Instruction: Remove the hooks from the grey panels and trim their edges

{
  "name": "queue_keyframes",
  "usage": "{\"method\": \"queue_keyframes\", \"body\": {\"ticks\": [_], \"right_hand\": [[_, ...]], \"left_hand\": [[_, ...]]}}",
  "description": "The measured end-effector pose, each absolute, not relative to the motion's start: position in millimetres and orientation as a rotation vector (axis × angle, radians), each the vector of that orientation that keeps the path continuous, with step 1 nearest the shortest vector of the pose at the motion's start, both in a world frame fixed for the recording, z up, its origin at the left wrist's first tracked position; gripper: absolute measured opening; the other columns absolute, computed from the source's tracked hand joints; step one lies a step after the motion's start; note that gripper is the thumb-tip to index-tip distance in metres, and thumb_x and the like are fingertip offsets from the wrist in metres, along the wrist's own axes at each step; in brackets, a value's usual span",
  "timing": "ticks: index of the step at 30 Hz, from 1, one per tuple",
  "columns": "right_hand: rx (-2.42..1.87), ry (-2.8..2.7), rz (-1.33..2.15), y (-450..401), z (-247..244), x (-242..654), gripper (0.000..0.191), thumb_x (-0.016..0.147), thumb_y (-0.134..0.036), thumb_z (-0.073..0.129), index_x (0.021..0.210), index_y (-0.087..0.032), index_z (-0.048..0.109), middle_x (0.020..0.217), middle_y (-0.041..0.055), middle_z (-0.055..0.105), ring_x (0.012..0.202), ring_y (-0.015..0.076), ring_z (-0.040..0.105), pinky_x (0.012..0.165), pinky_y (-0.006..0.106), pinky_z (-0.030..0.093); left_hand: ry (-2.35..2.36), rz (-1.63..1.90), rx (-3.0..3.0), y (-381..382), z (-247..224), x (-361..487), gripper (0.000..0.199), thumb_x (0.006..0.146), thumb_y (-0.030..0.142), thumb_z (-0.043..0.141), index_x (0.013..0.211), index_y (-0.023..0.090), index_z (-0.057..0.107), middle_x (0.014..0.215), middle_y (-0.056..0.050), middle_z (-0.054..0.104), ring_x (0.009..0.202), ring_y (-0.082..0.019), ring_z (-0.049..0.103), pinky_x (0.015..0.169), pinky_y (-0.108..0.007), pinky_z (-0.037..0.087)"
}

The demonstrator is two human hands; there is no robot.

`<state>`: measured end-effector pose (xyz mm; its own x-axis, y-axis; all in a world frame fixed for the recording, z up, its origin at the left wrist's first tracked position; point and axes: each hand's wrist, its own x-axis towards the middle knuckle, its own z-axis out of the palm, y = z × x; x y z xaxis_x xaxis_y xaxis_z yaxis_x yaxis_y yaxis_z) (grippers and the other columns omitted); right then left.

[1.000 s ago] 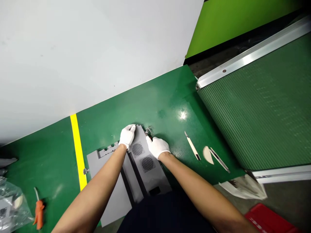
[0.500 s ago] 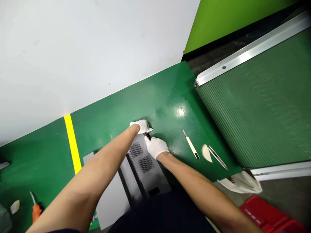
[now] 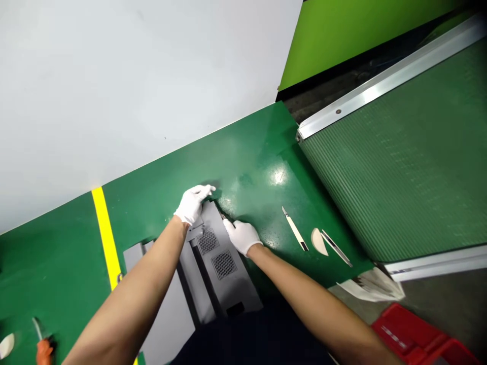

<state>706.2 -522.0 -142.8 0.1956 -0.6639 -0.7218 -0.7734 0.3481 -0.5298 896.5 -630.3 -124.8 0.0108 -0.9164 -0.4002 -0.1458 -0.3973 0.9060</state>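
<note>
A grey plastic housing (image 3: 238, 284) with two square grilles lies on the green table, close to my body. My gloved left hand (image 3: 193, 204) rests at the housing's far left corner, its fingers apart and pointing right. At the far right edge is my gloved right hand (image 3: 242, 236), closed around a small dark tool whose thin tip shows past the thumb; most of the tool is hidden in the glove. To the right lie a white-handled cutter (image 3: 296, 230), a cream half-round piece (image 3: 318, 242) and a second cutter (image 3: 337, 248).
A ribbed green conveyor belt (image 3: 411, 162) with a metal frame stands at the right. A red case (image 3: 414, 334) is at the lower right. An orange-handled tool (image 3: 44, 350) lies at the lower left. A white wall (image 3: 133, 76) rises behind the green table (image 3: 152, 187).
My left hand has moved left, away from my right hand, and its fingers have spread. The far corner of the housing is now uncovered. The whole view has shifted slightly.
</note>
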Motion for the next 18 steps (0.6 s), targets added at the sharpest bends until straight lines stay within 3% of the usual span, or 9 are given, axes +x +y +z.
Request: {"method": "queue_keyframes", "body": {"ticks": [4,8,11,14,18], "right_hand": [[-1.215,1.559,-0.034,-516.5,-146.0,696.5,0.07,0.103,-0.068,0.024,0.094,-0.017,0.071,0.104,0.0196,0.076,0.105,0.0277,0.07,0.087,0.034,0.049],[-0.815,1.543,-0.229,-498.3,-146.5,677.3,0.061,0.098,-0.073,0.037,0.086,-0.02,0.064,0.079,0.0082,0.07,0.075,0.0192,0.068,0.066,0.027,0.05],[-0.578,1.502,-0.326,-473.5,-143.7,659.4,0.057,0.097,-0.072,0.041,0.081,-0.02,0.058,0.064,0.0005,0.06,0.054,0.0136,0.059,0.05,0.024,0.046],[-0.448,1.518,-0.375,-445.2,-139.4,639.9,0.051,0.1,-0.064,0.045,0.078,-0.019,0.054,0.058,-0.0028,0.055,0.046,0.0109,0.055,0.042,0.021,0.042],[-0.338,1.568,-0.419,-409.2,-132.8,615.8,0.047,0.103,-0.057,0.044,0.076,-0.019,0.053,0.053,-0.0042,0.053,0.041,0.0101,0.052,0.038,0.02,0.04]], "left_hand": [[-0.953,-0.995,2.036,-598.5,-109.6,898.5,0.046,0.084,0.064,0.065,0.085,0.017,0.069,0.092,-0.008,0.071,0.089,-0.023,0.063,0.093,-0.042,0.049],[-1.527,-0.691,2.3,-532.6,-87.4,894.9,0.044,0.086,0.059,0.064,0.104,0.019,0.069,0.109,-0.011,0.068,0.105,-0.029,0.063,0.098,-0.045,0.049],[-1.93,-0.691,2.228,-492.3,-85.7,885.4,0.041,0.084,0.043,0.067,0.116,0.018,0.065,0.115,-0.014,0.064,0.113,-0.032,0.061,0.103,-0.044,0.049],[-2.146,-0.791,2.146,-481.9,-88.6,874.7,0.021,0.087,0.028,0.058,0.105,0.019,0.064,0.11,-0.014,0.062,0.102,-0.028,0.064,0.097,-0.038,0.053],[-2.359,-0.772,2.193,-490.8,-80.7,868.2,0.01,0.087,0.027,0.052,0.092,0.02,0.058,0.103,-0.011,0.06,0.083,-0.024,0.064,0.08,-0.035,0.054]]}}
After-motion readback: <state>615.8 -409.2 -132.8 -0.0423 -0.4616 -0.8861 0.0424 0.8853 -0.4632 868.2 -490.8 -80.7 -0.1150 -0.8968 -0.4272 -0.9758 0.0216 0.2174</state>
